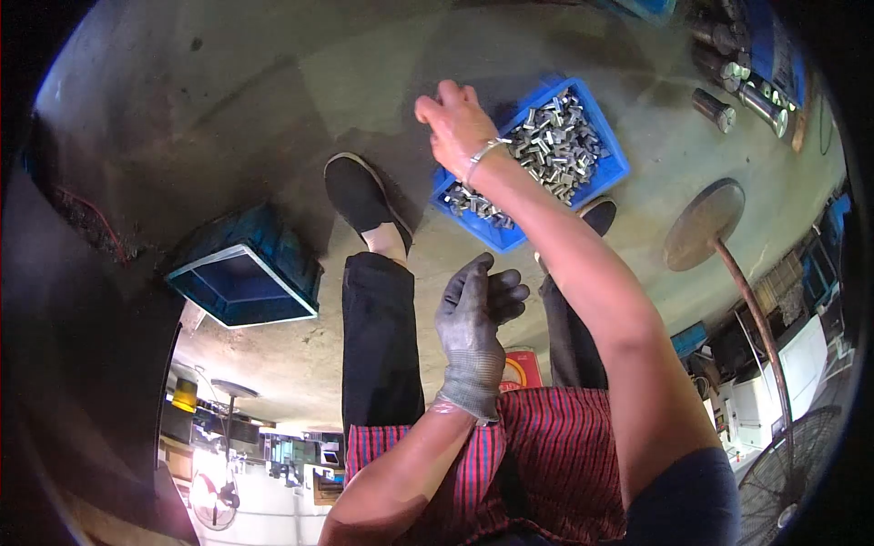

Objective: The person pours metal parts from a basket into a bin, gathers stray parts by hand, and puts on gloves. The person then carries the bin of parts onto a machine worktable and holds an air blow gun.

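Note:
My right hand (455, 126), bare with a bracelet at the wrist, reaches over the left edge of a blue plastic tray (608, 116). Its fingers are bent inward, and whatever they may hold is hidden. A heap of small shiny metal pieces (560, 146) fills much of the tray on the floor. Nearer my lap is my left hand (475, 305), in a grey coated work glove (473, 369). The gloved fingers curl together with the thumb; I cannot make out anything inside them.
To the left on the floor stands a blue crate (246, 282) with a pale rim. A round metal base with a pole (706, 223) is at the right. Several metal cylinders (715, 109) lie at the upper right. My shoe (361, 189) rests left of the tray.

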